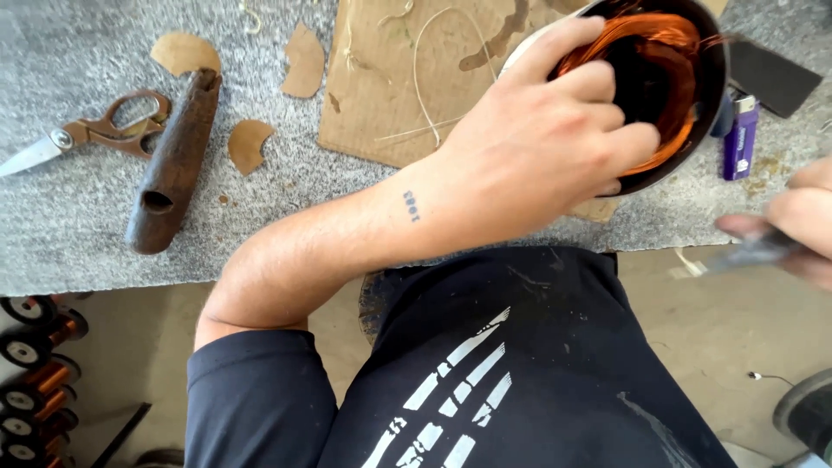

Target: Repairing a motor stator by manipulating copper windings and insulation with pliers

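Note:
My left hand point(546, 130) grips a round dark motor stator point(702, 104) packed with copper wire windings point(659, 52), its fingers curled over the near rim and into the opening. The stator rests at the grey bench's near edge, on a sheet of brown cardboard point(381, 87). My right hand point(802, 217) comes in from the right edge, blurred, closed on a thin dark metal tool point(745, 253) pointing left, just below the bench edge and apart from the stator.
On the grey bench point(69, 225) lie scissors point(95, 134), a dark wooden mallet head point(173, 165), cardboard scraps point(250, 143), a purple lighter point(741, 139) and a black flat piece point(771, 74). Spools of copper wire point(39, 381) sit on the floor at lower left.

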